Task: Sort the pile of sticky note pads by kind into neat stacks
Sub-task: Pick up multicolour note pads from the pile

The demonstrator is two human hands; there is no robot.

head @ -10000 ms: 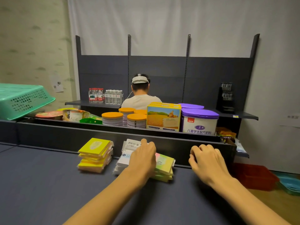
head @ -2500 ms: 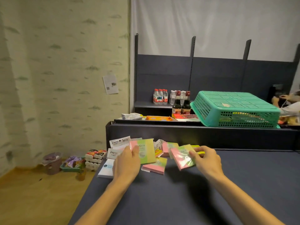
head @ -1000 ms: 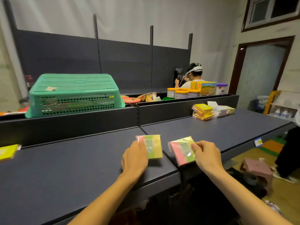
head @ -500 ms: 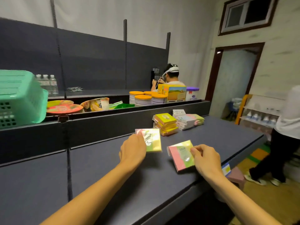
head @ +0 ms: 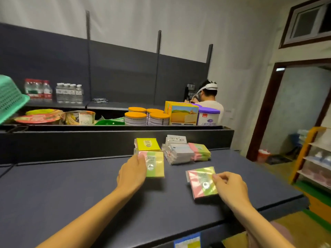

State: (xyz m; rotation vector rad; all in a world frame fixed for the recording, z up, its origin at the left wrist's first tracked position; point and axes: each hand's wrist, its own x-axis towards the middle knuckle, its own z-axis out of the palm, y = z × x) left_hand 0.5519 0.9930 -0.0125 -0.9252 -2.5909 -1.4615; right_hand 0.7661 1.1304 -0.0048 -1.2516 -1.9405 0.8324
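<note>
On the bench [head: 89, 194]:
left hand [head: 131, 173]: grip pinching a pink-green pad [head: 155, 164], just in front of the yellow stack [head: 147, 144]
right hand [head: 231, 187]: grip holding another striped pad [head: 201, 182]
white stack [head: 179, 153]: further back

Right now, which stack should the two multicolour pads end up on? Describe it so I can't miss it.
On the dark table, against its raised back wall, stand three stacks. Take the rightmost, the multicolour stack, touching the white stack. It alone is striped pink and green like the held pads; the left stack is plain yellow.
</note>
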